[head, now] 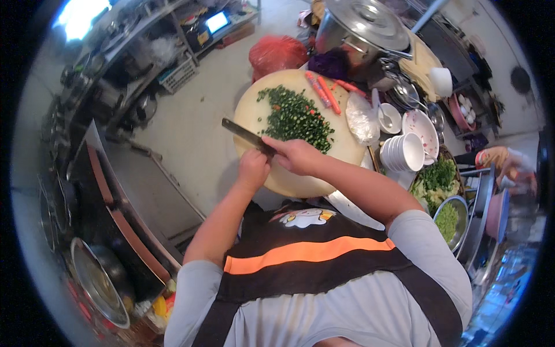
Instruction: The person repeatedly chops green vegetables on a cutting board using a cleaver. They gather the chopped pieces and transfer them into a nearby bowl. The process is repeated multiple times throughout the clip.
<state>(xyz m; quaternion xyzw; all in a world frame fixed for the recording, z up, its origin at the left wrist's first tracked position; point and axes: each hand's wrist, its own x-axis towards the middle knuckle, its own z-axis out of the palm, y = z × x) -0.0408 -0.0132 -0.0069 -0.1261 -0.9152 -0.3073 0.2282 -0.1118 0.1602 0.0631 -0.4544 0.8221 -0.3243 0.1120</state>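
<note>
My right hand [301, 157] is closed around the near end of a kitchen knife [243, 131], its thumb lying along the metal. The knife's dark far end points up and left past the rim of a round chopping board [299, 184]. Against the knife's lower side, my left hand [255, 168] has its fingers curled; whether they grip it is hidden. Chopped green vegetable [295, 117] with small red bits is spread over the board just beyond my hands. Red wrapped sausages [324, 94] rest on its far right part.
Right of the board are a clear plastic bag [362, 119], stacked white bowls [403, 152] and leafy greens [438, 173]. A large lidded steel pot [364, 30] and a red plastic bag [277, 54] stand beyond. Another person's arm [494, 157] shows at far right.
</note>
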